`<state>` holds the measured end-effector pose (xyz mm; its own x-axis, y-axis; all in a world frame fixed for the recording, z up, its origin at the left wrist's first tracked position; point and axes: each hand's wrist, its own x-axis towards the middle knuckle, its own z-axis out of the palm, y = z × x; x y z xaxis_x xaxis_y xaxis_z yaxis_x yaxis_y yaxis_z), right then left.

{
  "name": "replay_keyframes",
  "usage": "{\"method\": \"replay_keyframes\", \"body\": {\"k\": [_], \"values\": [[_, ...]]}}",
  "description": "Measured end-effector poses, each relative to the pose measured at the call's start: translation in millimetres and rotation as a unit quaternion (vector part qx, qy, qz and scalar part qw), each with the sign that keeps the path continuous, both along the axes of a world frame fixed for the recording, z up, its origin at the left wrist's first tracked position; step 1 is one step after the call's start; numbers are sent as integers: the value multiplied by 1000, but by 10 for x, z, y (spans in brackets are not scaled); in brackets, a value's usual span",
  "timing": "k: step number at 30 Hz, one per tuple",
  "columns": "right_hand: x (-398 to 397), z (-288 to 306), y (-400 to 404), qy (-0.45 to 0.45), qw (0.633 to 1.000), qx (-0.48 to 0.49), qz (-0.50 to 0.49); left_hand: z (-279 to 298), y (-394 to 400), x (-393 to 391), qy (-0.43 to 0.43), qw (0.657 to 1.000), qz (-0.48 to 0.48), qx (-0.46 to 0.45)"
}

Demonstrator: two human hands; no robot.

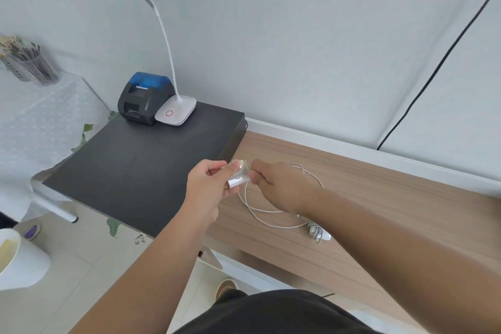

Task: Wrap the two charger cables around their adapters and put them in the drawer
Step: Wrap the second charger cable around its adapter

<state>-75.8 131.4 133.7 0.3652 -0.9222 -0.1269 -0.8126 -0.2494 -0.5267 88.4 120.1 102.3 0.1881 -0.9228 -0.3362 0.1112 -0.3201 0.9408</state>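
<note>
My left hand (208, 184) grips a white adapter (238, 176) above the seam between the black cabinet top and the wooden desk. My right hand (276, 184) pinches the white cable (260, 211) right beside the adapter. That cable hangs down in loose loops onto the wooden desk (379, 198). A second white adapter (320, 233), with cable wound around it, lies on the desk under my right forearm. No drawer is in view.
A black cabinet top (141, 165) on the left carries a small black and blue printer (145, 97) and a white desk lamp (176, 110). A cloth-covered table with a pen holder (35, 68) stands far left. A black wire (433, 70) runs down the wall.
</note>
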Motion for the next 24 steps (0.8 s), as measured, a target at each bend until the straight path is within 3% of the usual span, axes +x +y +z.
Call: {"method": "replay_keyframes", "body": {"k": [7, 13, 16, 20, 24], "values": [[-195, 44, -162, -113, 991, -13, -73, 65, 25, 22, 121, 990, -69, 15], [-352, 5, -221, -99, 992, 36, -74, 112, 110, -14, 223, 972, -70, -11], [-297, -34, -156, -184, 975, 112, -61, 133, 114, -38, 210, 976, -44, -39], [-188, 14, -26, -346, 919, 170, -84, 103, 128, -48, 143, 985, -11, -93], [-98, 50, 4, -333, 925, 146, -107, 68, 170, -81, 85, 990, -3, -116]]}}
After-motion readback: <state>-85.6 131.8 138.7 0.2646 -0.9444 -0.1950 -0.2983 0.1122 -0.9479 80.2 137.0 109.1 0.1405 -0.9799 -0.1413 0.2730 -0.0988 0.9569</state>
